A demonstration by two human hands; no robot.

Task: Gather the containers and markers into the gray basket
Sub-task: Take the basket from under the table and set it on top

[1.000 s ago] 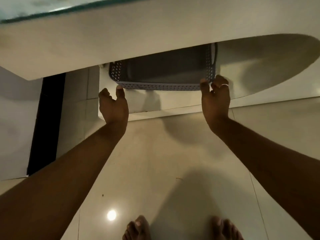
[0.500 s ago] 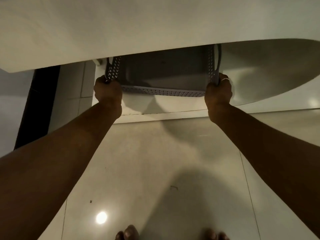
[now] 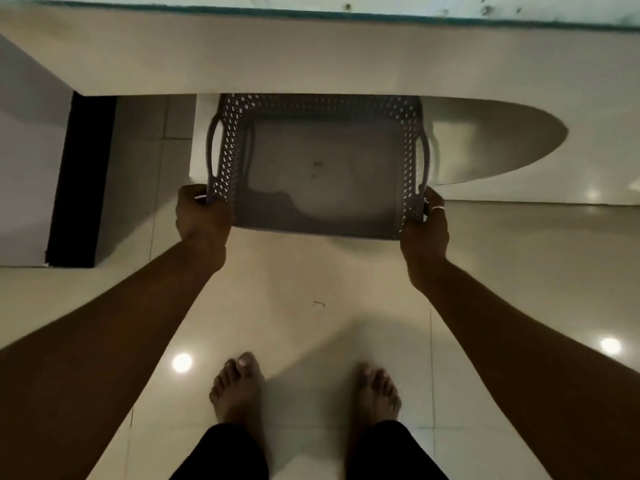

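The basket (image 3: 317,168) is gray plastic, rectangular, with perforated lattice walls, a smooth solid bottom and a loop handle on each short side. It hangs level above the floor (image 3: 311,289), its far edge tucked just under the desk (image 3: 311,53), its near edge out over the tiles. Nothing lies inside it but a few dark specks on the bottom.

The left hand (image 3: 202,220) has its grip clenched around the basket's near left corner; the right hand (image 3: 424,230), a ring on one finger, grasps the near right corner the same way. Both bare forearms reach forward from the lower corners of the view.

The desk is pale and smooth, with a teal strip along its far side. Under it, beside the basket's left, stands a white panel and a dark gap (image 3: 81,178). The floor is glossy cream tile, mirroring round lights. Bare feet (image 3: 239,386) in dark trousers stand near the basket's front edge.
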